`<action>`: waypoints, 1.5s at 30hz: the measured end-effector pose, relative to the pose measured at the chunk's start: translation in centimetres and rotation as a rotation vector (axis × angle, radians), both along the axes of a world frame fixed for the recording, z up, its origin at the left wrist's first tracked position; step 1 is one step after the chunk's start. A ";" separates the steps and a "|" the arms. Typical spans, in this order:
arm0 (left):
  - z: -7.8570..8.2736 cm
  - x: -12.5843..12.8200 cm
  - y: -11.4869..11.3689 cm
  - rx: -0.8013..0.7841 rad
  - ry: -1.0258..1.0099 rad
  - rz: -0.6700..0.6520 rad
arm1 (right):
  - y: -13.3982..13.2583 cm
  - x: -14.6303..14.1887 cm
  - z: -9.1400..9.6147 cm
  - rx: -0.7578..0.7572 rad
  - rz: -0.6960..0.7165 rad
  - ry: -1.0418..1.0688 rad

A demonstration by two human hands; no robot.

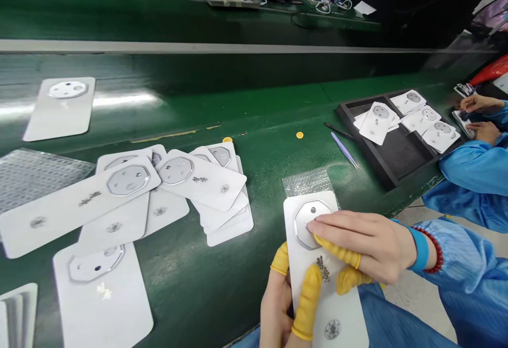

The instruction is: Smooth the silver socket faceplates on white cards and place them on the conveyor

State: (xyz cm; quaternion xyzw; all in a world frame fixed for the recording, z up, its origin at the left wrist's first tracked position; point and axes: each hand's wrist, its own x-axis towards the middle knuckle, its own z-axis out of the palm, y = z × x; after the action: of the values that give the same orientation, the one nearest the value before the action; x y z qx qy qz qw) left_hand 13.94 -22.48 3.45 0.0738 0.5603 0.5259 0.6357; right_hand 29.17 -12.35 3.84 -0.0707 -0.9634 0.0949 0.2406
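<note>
A white phone back cover with an octagonal silver camera ring is held upright above the bench's front edge. My left hand, in yellow finger cots, grips its left edge with the thumb across the front. Against its upper right lies my right hand, closed, fingertips together on the camera ring and a yellow-cotted digit on the cover below. Whether something small is under those fingertips is hidden. Bubble wrap shows behind the cover's top.
Several similar covers lie overlapped at left, beside a bubble-wrap sheet. One cover lies farther back. Purple tweezers and a black tool lie near a black tray holding covers. A co-worker's hands are at far right.
</note>
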 end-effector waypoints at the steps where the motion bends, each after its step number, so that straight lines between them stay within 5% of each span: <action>1: 0.0 -0.1 0.3 0.031 -0.022 0.000 | 0.2 -0.1 -0.3 -0.043 0.010 0.036; 9: 0.6 -0.1 1.6 0.123 -0.047 0.011 | 0.5 -0.4 -0.6 -0.231 -0.007 0.158; 15: 1.1 0.1 1.1 0.011 0.004 0.016 | 0.6 -0.2 0.2 -0.164 0.019 0.121; 26: 0.0 0.0 0.3 0.023 0.142 -0.005 | 0.8 -0.3 0.6 -0.055 0.041 0.072; 36: -0.7 -0.2 -0.4 0.059 0.058 -0.004 | -0.8 0.1 0.2 0.011 -0.035 -0.095; 45: 0.6 0.2 0.4 0.069 0.002 0.015 | -0.8 -0.7 -2.0 -0.165 -0.028 0.247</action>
State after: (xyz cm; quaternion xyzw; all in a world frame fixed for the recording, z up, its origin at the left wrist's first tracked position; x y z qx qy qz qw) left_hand 14.14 -22.05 4.07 0.0920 0.5432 0.5495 0.6280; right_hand 28.51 -13.19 1.88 -0.0916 -0.9143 0.1784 0.3520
